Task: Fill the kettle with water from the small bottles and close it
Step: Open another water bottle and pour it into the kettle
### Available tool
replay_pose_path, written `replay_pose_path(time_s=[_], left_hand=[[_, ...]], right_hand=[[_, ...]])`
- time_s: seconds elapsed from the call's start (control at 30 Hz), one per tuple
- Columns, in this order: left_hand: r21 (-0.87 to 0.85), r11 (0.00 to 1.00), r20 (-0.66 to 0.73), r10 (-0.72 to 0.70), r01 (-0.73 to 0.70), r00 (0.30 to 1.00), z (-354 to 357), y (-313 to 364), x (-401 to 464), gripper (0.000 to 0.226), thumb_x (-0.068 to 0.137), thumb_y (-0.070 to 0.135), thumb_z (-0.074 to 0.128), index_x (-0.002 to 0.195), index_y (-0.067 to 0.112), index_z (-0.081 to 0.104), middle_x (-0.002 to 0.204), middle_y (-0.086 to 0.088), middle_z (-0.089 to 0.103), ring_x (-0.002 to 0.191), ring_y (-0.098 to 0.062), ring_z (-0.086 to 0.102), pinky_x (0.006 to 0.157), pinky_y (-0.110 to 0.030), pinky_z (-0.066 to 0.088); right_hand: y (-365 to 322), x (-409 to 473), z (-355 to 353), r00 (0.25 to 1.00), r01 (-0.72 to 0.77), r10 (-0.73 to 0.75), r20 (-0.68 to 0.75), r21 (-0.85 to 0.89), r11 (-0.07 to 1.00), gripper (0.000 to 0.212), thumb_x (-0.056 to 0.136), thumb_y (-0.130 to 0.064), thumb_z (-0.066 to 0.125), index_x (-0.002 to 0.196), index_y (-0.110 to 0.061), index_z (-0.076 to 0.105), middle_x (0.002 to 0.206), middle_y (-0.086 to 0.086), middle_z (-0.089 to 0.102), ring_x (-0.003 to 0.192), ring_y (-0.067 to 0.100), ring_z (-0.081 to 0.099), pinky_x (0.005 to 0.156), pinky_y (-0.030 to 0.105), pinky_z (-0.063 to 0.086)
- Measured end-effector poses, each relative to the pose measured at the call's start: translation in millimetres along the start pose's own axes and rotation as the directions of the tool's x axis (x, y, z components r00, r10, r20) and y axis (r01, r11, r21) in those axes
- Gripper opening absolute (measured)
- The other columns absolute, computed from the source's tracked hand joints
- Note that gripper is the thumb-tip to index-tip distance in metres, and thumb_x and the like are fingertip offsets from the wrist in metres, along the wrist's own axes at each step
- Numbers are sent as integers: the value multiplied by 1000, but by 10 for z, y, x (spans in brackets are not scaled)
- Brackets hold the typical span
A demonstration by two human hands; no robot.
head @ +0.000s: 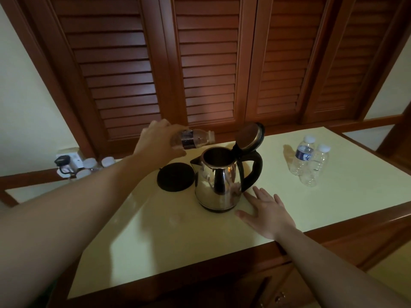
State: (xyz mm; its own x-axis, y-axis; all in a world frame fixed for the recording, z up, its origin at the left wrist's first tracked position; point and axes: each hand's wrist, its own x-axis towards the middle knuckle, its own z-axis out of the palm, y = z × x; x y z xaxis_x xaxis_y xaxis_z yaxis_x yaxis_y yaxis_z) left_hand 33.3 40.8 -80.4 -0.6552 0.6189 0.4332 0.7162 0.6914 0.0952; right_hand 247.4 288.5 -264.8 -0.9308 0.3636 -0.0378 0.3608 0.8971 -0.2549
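My left hand [159, 141] grasps a clear capped plastic bottle [193, 138] sideways, up-left of the open steel kettle [219, 185]; right hand [265, 211] released, flat beside its base.

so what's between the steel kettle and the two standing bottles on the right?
Head view: nothing. Bare cream tabletop separates the steel kettle's black handle from the two capped clear plastic bottles.
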Motion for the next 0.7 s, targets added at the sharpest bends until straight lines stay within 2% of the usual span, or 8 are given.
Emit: replay_pose_path(time_s=[0.17,0.27,0.33,0.37,0.4,0.47,0.57,0.7], left_hand=[[-232,969,23,-81,84,996,227,-135,-215,72,70,54,87,134,34,60,118,3,63,109,-22,58,93,-47,50],[-346,926,35,-150,152,988,350,-170,-363,70,72,51,88,133,31,60,115,3,62,103,-19,59,86,-37,49],[-415,886,42,-206,205,978,415,-183,-492,66,73,48,89,130,29,61,110,7,62,97,-16,60,77,-30,45],[-447,864,50,-237,234,970,446,-193,-569,65,74,48,88,129,29,60,107,10,62,95,-14,60,73,-26,43],[-472,841,60,-268,264,962,484,-214,-642,63,75,48,87,128,29,60,104,12,62,93,-11,61,70,-23,43],[-504,807,78,-311,307,947,548,-263,-797,56,78,48,85,124,30,58,98,16,62,87,-7,62,68,-19,42],[-533,771,84,-362,349,928,604,-360,-1050,43,80,41,85,113,32,59,90,21,63,82,4,60,65,-18,42],[-545,777,54,-341,314,939,661,-597,-1388,45,79,38,86,117,33,63,100,18,67,89,2,63,71,-21,47]], right_hand=[[4,1,23,1000,15,-15,-15,-12,1000,92,88,-89,25,165,-39,20,175,-2,9,161,15,1,130,47,2],[15,-9,53,995,29,-29,-94,-4,1000,86,89,-86,35,158,-35,41,169,0,32,158,20,20,129,46,16],[11,-24,64,975,69,-67,-214,1,998,76,88,-83,45,140,-30,62,144,-4,59,139,21,46,115,42,38],[-16,-42,69,955,116,-111,-276,3,993,68,88,-79,49,130,-29,67,126,-10,65,124,20,54,103,39,45],[-69,-73,71,930,180,-166,-329,12,984,57,89,-73,54,121,-28,70,110,-14,63,111,17,56,93,36,47],[-271,-134,69,882,322,-283,-376,44,946,40,91,-60,60,111,-27,71,99,-17,59,97,13,57,81,32,49],[-741,-144,47,906,397,-372,-200,103,912,46,95,-60,50,115,-24,70,109,-10,63,99,12,62,82,31,54],[-1411,-35,20,909,406,-413,49,114,907,51,104,-54,48,146,-25,53,139,-6,56,123,17,57,101,33,47]])
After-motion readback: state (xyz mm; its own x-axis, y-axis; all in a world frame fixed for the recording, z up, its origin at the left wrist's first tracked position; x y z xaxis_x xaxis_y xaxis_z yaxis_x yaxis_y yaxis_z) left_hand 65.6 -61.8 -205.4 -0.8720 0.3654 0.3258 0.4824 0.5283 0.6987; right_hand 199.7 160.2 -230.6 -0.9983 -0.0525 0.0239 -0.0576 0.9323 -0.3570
